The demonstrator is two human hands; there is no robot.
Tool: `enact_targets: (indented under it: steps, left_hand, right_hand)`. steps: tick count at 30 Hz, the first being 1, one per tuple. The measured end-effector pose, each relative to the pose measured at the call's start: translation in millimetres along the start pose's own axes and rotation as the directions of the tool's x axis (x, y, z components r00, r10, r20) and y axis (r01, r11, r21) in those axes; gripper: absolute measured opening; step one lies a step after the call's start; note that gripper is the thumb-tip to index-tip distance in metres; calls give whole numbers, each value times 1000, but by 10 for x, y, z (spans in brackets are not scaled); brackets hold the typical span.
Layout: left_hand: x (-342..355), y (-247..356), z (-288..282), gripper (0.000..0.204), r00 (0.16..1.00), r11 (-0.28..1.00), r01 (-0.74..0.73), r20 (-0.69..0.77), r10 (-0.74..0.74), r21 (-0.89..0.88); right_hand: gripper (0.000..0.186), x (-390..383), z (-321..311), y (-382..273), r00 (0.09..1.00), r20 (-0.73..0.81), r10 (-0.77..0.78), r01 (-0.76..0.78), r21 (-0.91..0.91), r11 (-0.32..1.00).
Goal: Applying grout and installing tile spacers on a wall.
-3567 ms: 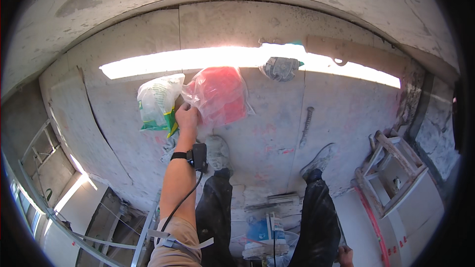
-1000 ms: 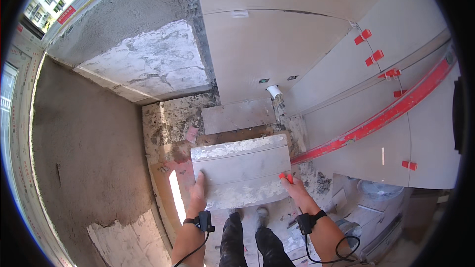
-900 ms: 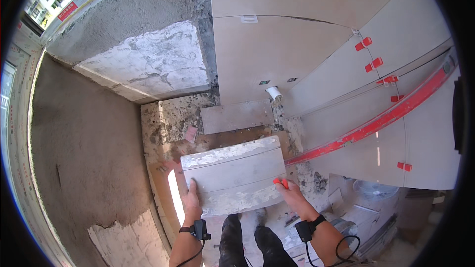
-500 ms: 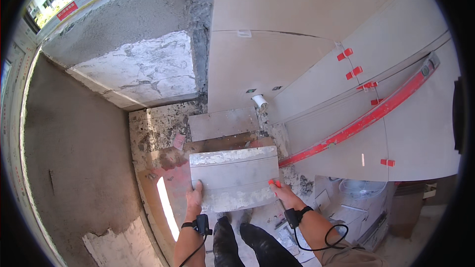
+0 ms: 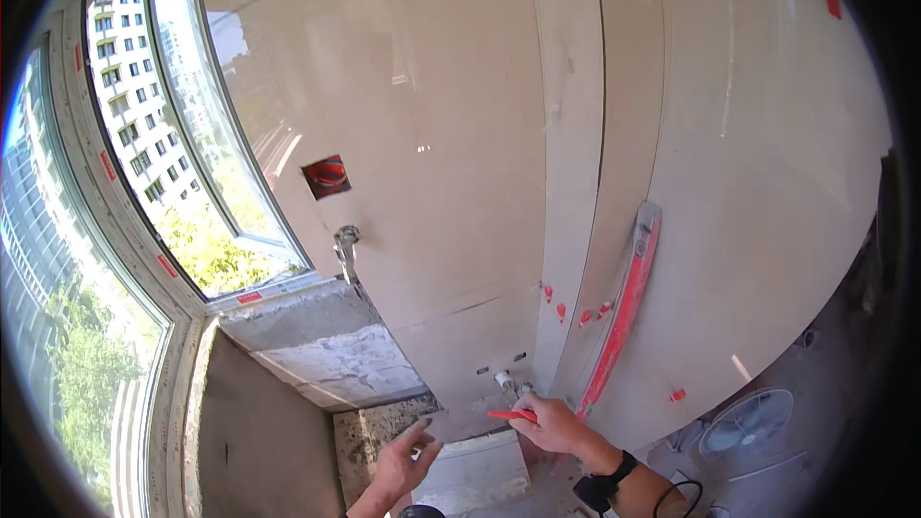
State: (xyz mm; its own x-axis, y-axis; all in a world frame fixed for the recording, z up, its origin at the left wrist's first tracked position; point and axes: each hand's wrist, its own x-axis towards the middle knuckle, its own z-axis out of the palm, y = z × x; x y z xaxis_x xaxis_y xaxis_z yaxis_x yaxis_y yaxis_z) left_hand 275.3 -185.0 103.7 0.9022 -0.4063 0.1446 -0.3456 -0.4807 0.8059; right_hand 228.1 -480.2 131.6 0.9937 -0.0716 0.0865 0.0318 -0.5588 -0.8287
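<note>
Fingers of the right hand (image 5: 552, 425) are pinching a red pencil (image 5: 511, 414) at lower centre against the wall tile (image 5: 451, 230); the left hand (image 5: 401, 456) is spreading open over the loose tile (image 5: 475, 475), steadying it.

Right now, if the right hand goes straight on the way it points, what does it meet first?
Probably the white pipe stub on the tiled wall: the right hand and its red pencil aim there, though depth is unclear.

big glossy beige wall tiles (image 5: 451, 134) with red clips in the joints, a square cutout (image 5: 326, 176), a red level (image 5: 625, 307) leaning there, curved window (image 5: 125, 182) left showing sunny trees and towers, rough concrete sill (image 5: 321, 350), white fan (image 5: 746, 422) on the floor
</note>
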Motion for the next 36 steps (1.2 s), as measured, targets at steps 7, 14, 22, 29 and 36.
enact_targets:
  steps: [7, 14, 22, 29, 36]
  left_hand:
    - [652, 1536, -280, 27, 874, 842, -450, -49, 484, 297]
    - [1384, 1667, -607, 20, 951, 950, -276, -183, 248, -147]
    - [2701, 2317, -2019, 25, 897, 869, -426, -246, 368, -252]
    - [3581, 3305, -3575, 55, 924, 711, -174, -363, -121, -681]
    - [3920, 3899, -3901, 38, 928, 737, 96, -208, -310, -669]
  right_hand:
    - [26, 427, -459, -987, 840, -100, -534, 537, 8, 843]
    - [30, 1111, -640, -1544, 851, -332, -408, 459, 91, 884]
    - [32, 2529, -1658, -3194, 674, -212, -708, 670, -228, 706]
    - [28, 3357, -2287, -4675, 574, -320, -754, 681, -324, 657]
    - [25, 3625, -2572, -5542, 633, -295, -715, 619, -361, 697]
